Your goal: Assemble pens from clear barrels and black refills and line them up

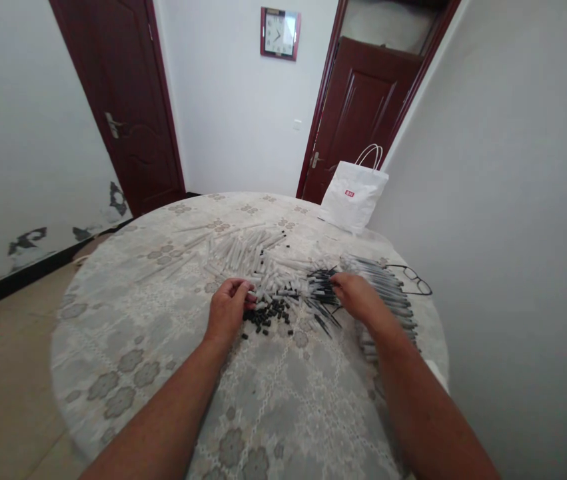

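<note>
My left hand [230, 303] is above the left edge of a heap of small black caps [274, 312]. Its thumb and fingers are curled together, and what they hold, if anything, is too small to make out. At the right side of the pile, my right hand [356, 293] pinches at the ends of a bundle of thin black-tipped pen refills [322, 285]; the pinched piece cannot be told apart. Short white pen parts [280, 277] lie between the hands. Clear pen barrels [243, 250] are scattered behind them. Assembled-looking pens [386, 293] lie in a row beyond my right wrist.
A patterned cloth covers the round table [163, 333]. Eyeglasses [416, 280] lie near its right edge. A white paper bag [353, 197] stands at the back right by the wall. A clock [280, 33] hangs between two dark red doors.
</note>
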Action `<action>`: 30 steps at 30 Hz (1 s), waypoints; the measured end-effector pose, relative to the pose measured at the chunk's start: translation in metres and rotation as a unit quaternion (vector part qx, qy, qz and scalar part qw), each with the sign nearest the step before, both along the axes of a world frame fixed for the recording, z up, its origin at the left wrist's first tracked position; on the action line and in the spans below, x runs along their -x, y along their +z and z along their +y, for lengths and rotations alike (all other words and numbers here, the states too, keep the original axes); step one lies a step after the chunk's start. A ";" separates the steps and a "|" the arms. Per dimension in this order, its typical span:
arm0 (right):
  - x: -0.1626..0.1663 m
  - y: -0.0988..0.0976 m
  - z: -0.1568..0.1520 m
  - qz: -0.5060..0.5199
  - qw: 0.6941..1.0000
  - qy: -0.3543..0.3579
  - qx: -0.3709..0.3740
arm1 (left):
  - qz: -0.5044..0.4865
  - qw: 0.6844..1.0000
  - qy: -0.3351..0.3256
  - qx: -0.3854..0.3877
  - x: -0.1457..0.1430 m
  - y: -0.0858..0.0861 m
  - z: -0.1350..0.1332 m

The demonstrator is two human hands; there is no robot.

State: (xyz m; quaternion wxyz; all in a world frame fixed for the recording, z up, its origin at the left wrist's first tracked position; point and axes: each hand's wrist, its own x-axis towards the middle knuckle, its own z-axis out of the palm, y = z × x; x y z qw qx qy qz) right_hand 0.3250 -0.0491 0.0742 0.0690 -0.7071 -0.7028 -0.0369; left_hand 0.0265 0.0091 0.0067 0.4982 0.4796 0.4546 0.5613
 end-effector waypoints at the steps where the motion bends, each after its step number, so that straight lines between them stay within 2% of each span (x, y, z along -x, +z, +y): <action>1: 0.010 -0.003 0.001 -0.012 0.999 -0.003 0.033 | -0.002 1.000 0.008 0.001 0.000 -0.001 0.001; 4: 0.029 -0.017 0.001 -0.052 0.994 -0.041 0.090 | 0.003 1.000 0.023 0.010 0.002 -0.004 0.003; 9: 0.033 -0.042 0.002 -0.078 0.993 -0.070 0.055 | 0.056 0.998 0.018 -0.003 0.003 -0.006 0.004; 16: 0.038 -0.054 0.006 -0.044 0.999 -0.004 0.011 | 0.120 0.993 -0.001 -0.007 0.002 -0.004 0.000; 24: 0.036 -0.067 0.011 0.015 0.996 0.031 -0.078 | 0.143 0.990 -0.010 -0.008 0.001 -0.009 0.002; 30: 0.031 -0.074 0.013 0.052 0.988 0.056 -0.138 | 0.213 0.976 0.001 -0.052 0.005 -0.005 0.000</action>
